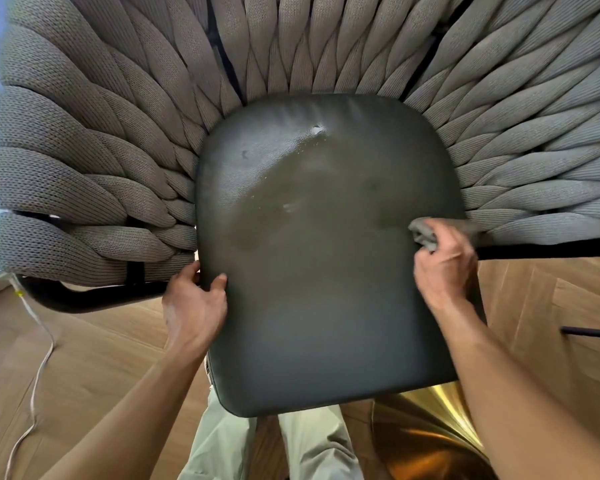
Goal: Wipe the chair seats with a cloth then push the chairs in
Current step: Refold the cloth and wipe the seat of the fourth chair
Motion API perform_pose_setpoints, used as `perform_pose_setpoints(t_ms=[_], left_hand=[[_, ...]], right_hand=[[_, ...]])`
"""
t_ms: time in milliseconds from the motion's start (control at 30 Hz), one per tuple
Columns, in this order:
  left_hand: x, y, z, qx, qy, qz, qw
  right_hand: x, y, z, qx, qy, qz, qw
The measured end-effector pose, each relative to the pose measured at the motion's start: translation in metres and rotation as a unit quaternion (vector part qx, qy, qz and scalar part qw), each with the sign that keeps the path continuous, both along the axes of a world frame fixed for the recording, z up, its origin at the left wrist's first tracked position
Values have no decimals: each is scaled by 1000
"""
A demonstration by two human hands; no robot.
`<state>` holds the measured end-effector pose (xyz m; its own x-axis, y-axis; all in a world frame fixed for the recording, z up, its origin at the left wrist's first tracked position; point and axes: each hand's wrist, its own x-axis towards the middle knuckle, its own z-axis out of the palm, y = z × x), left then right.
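Seen from the head camera, looking straight down: a dark leather seat cushion (pixel 326 258) fills the middle of the view, set inside a chair (pixel 84 140) whose back and sides are wrapped in thick grey woven rope bands fanning out around it. The cushion's upper half shows damp, shiny streaks and a few pale specks.

The right hand (pixel 445 271) is at the cushion's right edge, fingers curled around a small bunched grey cloth (pixel 426 235) and pressing it onto the leather where the cushion meets the rope side. The cloth and fingers are slightly blurred.

The left hand (pixel 194 303) grips the cushion's left edge, thumb lying on top of the leather and the fingers tucked down between the cushion and the chair's dark frame.

Both bare forearms reach in from the bottom of the view. Below the cushion's front edge are the person's legs in light green trousers (pixel 312 448). A shiny brass-coloured base (pixel 430 424) sits at the lower right. The floor (pixel 101 358) is wood, and a thin white cable (pixel 37 368) trails across it on the left.
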<state>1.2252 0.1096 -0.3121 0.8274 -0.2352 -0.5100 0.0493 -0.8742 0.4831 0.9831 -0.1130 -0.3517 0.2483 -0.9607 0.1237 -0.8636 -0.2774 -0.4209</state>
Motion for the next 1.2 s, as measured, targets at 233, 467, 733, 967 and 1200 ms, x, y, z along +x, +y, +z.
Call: perform_pose_setpoints(t_ms=[233, 467, 733, 967, 1200], left_hand=[[11, -5, -4, -15, 50, 143, 988], [21, -13, -3, -70, 132, 271, 951], [18, -14, -4, -29, 76, 136, 987], [22, -17, -11, 10, 26, 6, 1000], [23, -19, -18, 21, -16, -27, 999]], right_hand=[[124, 111, 0, 14, -69, 204, 976], [219, 184, -1, 102, -25, 284, 953], [144, 111, 0, -13, 18, 256, 966], [35, 5, 7, -22, 82, 134, 987], [-7, -48, 21, 18, 111, -51, 992]])
